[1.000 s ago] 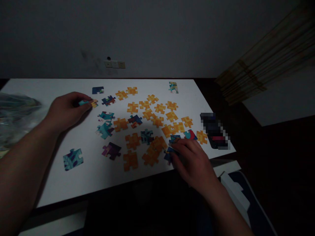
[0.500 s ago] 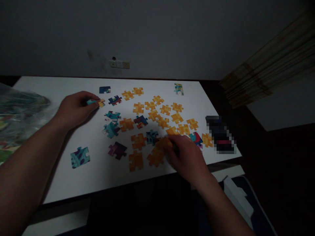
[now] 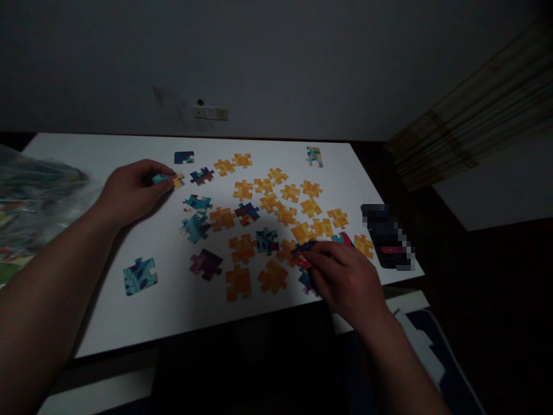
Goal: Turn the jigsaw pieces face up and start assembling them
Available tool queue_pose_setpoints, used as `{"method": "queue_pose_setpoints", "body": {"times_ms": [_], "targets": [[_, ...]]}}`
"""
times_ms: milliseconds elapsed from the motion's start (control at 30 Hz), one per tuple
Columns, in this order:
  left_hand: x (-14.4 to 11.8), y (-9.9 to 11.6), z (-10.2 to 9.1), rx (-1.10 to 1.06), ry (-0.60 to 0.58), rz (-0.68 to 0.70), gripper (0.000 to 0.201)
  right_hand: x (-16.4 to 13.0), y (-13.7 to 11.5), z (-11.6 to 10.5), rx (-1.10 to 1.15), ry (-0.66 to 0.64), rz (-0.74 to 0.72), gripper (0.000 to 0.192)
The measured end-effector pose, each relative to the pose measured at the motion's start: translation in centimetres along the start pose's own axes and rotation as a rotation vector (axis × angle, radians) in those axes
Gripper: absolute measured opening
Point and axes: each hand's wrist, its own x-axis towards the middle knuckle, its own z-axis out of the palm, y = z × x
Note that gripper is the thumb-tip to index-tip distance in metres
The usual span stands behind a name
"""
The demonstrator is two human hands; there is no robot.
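Note:
My left hand (image 3: 136,187) rests on the left of the table, thumb and fingers closed on a light-coloured jigsaw puzzle piece (image 3: 178,181). My right hand (image 3: 352,279) is at the near edge, its fingertips pinching a dark blue and red puzzle piece (image 3: 303,257). Beneath that hand a purple piece (image 3: 308,282) shows in part, and a yellow piece (image 3: 286,252) lies just left of the fingertips. Another yellow piece (image 3: 273,276) lies nearer the edge. Several more yellow pieces (image 3: 286,213) are spread face-side unclear over the middle. A red and teal piece (image 3: 342,238) is partly covered by the right hand.
On the white table (image 3: 99,323), a clear plastic bag (image 3: 38,196) with colourful contents sits at far left. A blurred-out dark phone-like object (image 3: 389,239) lies at the right edge. A teal corner piece (image 3: 140,276) is near left; a wall socket (image 3: 209,113) is behind.
My right hand has moved slightly right and nearer, off the yellow piece, and now pinches the dark blue and red piece. A purple piece has come into view beneath it. The left hand stays put.

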Motion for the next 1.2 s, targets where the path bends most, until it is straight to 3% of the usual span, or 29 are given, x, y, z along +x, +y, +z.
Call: {"method": "queue_pose_setpoints", "body": {"times_ms": [267, 400, 533, 833, 1033, 1200], "targets": [[0.1, 0.2, -0.1, -0.004, 0.007, -0.02, 0.044, -0.6, 1.0, -0.7, 0.006, -0.056, 0.01, 0.032], [0.2, -0.2, -0.1, -0.015, 0.011, -0.009, 0.045, 0.8, -0.5, -0.4, 0.101, -0.004, 0.055, 0.03], [0.4, -0.6, -0.1, -0.02, 0.002, 0.012, 0.046, 2.6, -2.2, 0.5, 0.086, -0.088, 0.124, 0.043], [0.0, 0.4, -0.3, 0.006, -0.008, -0.028, 0.043, 4.0, -2.4, 1.1, 0.219, -0.164, 0.172, 0.025], [0.3, -0.5, 0.0, -0.016, -0.012, 0.005, 0.04, 4.0, -2.4, 1.1, 0.16, -0.151, 0.161, 0.038], [0.4, -0.8, 0.1, -0.051, -0.021, 0.034, 0.043, 4.0, -2.0, 1.4, 0.169, -0.146, 0.137, 0.035]]}}
